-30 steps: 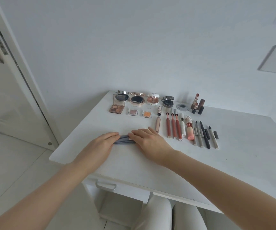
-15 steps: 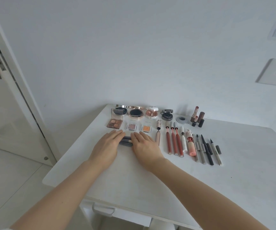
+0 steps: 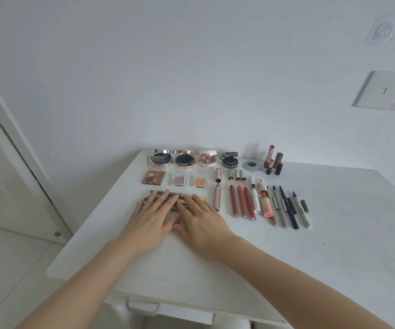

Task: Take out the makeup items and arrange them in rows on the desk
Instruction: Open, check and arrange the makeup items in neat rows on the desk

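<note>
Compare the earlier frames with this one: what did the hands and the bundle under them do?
Both hands, left hand and right hand, slid the pencils away from the desk's front edge to just below the eyeshadow palette, and they now lie fanned out under flattened fingers. The arranged rows kept their layout.

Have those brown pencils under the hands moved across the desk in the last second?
Yes. The pencils have slid away from the person, from well short of the eyeshadow palette to just in front of it. Both hands lie flat on them.
</note>
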